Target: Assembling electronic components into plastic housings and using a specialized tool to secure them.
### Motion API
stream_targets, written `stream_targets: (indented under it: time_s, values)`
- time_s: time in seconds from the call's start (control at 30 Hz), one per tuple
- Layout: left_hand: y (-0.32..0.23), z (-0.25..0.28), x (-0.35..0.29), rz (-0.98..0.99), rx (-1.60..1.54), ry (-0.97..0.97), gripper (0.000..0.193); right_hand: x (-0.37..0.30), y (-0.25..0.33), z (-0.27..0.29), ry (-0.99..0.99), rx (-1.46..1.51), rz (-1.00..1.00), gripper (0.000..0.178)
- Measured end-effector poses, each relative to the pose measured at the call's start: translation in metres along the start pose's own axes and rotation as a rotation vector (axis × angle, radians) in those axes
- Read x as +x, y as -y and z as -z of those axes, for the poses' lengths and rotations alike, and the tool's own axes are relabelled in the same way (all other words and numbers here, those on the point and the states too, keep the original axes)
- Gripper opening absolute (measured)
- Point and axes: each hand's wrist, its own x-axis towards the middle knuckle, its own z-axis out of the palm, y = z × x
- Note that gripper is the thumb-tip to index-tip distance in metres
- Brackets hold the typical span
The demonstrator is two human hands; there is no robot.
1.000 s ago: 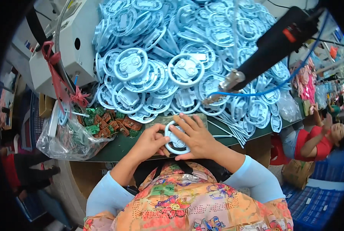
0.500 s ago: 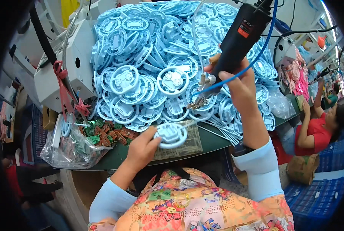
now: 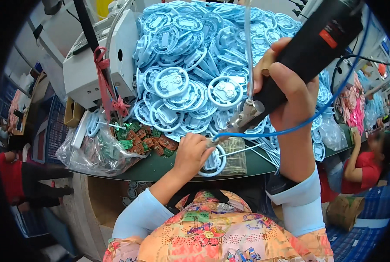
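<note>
Beyond our green table (image 3: 158, 171) stretches a crowded workroom, where a person in red (image 3: 364, 168) sits off to the right near stacked blue crates (image 3: 354, 242). On the tabletop before us rises a broad heap of pale blue plastic parts (image 3: 195, 48), most of them rings with a plate set inside. We have a grey metal machine (image 3: 101, 61) at the left, with a pink ribbon (image 3: 102, 65) tied to the dark pole in front of it. Below it lie loose circuit boards (image 3: 136, 139) in green and brown, next to a clear plastic bag (image 3: 105, 159).

Close to us, one pale blue ring part (image 3: 212, 163) sits by the near edge of the table, partly over a flat worn board (image 3: 235, 161), with a thin rod (image 3: 238, 151) pointing rightward from it. Our left hand (image 3: 189, 153) has its fingers bunched over the upper left of that part (whether they pinch it, we cannot tell). Our right hand (image 3: 293, 94) is wrapped around a black power driver (image 3: 308, 52), tilted so its metal nose comes down beside the left fingertips; a blue hose (image 3: 286, 129) curves below the grip.
</note>
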Motion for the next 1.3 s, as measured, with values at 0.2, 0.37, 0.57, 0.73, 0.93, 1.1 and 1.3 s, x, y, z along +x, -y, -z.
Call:
stream_targets:
  time_s: [0.2, 0.37, 0.57, 0.73, 0.93, 1.1, 1.3]
  values:
    - [0.020, 0.017, -0.020, -0.006, 0.136, 0.054, 0.029, -0.001, 0.042, 0.017, -0.039, -0.323, 0.099, 0.037]
    - [0.003, 0.016, -0.039, 0.009, -0.018, 0.110, 0.103, -0.007, 0.027, 0.000, -0.118, -0.545, 0.115, 0.040]
    - [0.009, 0.000, -0.054, 0.130, 0.027, 0.119, 0.119, -0.017, -0.024, -0.017, -0.065, -0.457, 0.123, 0.038]
    - [0.012, -0.005, -0.058, 0.188, -0.021, 0.086, 0.122, -0.012, -0.037, -0.026, -0.070, -0.390, 0.037, 0.039]
    - [0.012, -0.007, -0.061, 0.229, -0.001, 0.127, 0.125, -0.010, -0.049, -0.030, -0.033, -0.454, 0.076, 0.038]
    - [0.013, -0.007, -0.059, 0.220, -0.044, 0.088, 0.129, -0.010, -0.055, -0.030, -0.045, -0.467, 0.068, 0.036]
    - [0.014, -0.009, -0.060, 0.192, -0.066, 0.068, 0.128, -0.011, -0.053, -0.032, -0.059, -0.437, 0.043, 0.035]
